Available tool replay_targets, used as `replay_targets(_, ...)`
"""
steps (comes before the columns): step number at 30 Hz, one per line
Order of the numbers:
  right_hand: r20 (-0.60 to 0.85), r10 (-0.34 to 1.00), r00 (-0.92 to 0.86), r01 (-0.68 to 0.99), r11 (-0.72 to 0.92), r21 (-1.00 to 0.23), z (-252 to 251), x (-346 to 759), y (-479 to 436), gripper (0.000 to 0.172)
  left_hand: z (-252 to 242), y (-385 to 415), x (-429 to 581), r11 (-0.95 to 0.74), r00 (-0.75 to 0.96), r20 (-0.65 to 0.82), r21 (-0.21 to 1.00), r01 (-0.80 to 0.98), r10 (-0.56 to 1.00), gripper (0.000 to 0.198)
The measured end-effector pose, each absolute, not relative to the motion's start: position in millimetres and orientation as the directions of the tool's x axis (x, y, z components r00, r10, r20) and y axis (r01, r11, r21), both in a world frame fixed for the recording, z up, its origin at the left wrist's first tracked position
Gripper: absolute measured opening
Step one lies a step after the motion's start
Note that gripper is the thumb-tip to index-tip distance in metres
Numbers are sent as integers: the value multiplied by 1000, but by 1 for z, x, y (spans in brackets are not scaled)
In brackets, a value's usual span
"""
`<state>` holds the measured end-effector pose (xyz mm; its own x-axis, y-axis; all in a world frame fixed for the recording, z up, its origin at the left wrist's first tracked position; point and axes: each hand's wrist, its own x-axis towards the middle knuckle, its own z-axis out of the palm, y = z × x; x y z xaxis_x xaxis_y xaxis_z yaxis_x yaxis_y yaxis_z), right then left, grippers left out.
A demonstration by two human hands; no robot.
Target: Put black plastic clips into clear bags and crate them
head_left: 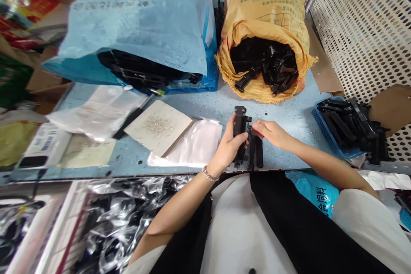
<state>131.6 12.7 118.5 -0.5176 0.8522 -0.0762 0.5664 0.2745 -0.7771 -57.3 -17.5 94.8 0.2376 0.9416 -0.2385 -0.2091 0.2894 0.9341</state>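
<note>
My left hand [228, 147] is wrapped round a long black plastic part [239, 120], which stands out beyond the fingers near the front edge of the bench. Just right of it is my right hand [269, 132], its thumb and fingers pinched together beside the part. Whatever that pinch holds, if anything, is too small to make out. Below the right fingers lie slim black pieces [259, 154], side by side on the bench. The fingers hide some of the left hand's part.
A yellow woven sack [263, 4] gapes open with black parts inside. Left of it stands a big blue sack [144, 21]. A blue basket [321, 126] heaped with black parts sits by the perforated panel [362, 38]. Clear plastic bags [192, 145] lie beside a pale board [159, 126].
</note>
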Motion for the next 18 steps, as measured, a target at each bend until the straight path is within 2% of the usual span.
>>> replay_targets(2, 105, 774, -625, 613, 569, -548, 123, 134, 1, 52, 102, -11, -62, 344, 210, -297, 907, -243, 931, 77)
replay_targets(4, 244, 587, -772, 540, 808, -235, 126, 133, -11, 45, 110, -6, -65, 388, 206, -341, 882, -268, 917, 72)
replay_targets(6, 310, 405, -860, 426, 905, -2, 124, 129, -20, 35, 114, -2, -63, 417, 221, -363, 860, -293, 905, 67)
replay_targets(8, 341, 326, -882, 378, 921, 97, 120, 125, -24, 30, 114, -2, -59, 428, 233, -369, 849, -310, 900, 66)
replay_targets(10, 329, 361, -873, 401, 914, 62, 113, 122, -27, 32, 111, -7, -54, 424, 215, -372, 850, -313, 903, 69)
replay_targets(11, 306, 408, -860, 428, 904, -1, 110, 121, -29, 34, 109, -10, -51, 414, 201, -366, 855, -312, 908, 70)
replay_targets(13, 220, 543, -811, 503, 838, -212, 104, 119, -32, 34, 103, -17, -49, 350, 160, -315, 890, -292, 935, 73)
replay_targets(16, -16, 735, -677, 607, 546, -577, 97, 114, -32, 30, 91, -16, -56, 129, 55, -122, 982, -140, 991, 77)
replay_targets(18, -198, 752, -628, 626, 337, -704, 95, 110, -18, 30, 80, -3, -66, 12, -14, -11, 998, 63, 1000, 77)
